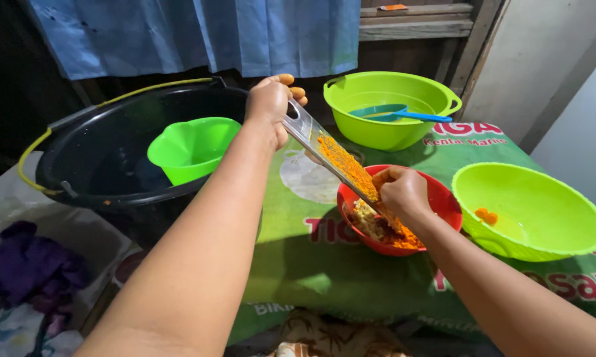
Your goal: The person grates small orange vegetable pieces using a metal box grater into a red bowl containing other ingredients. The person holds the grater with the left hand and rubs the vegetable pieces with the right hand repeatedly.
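Honestly, left hand (269, 100) is clamped on the grater (331, 158) top, tilted into the red bowl (443, 198). Right hand (401, 192) pinches a tiny orange nub vs the blade, so knuckles could get scraped, or shreds spill onto the green cloth (298, 258).

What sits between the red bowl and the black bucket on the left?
In the head view, only the green printed cloth lies between the red bowl and the black bucket; above it pass the left hand's forearm and the slanted metal grater.

Grater (334, 158) slanting into bowl (443, 198), between bucket (79, 158) left and basin (575, 218) right.
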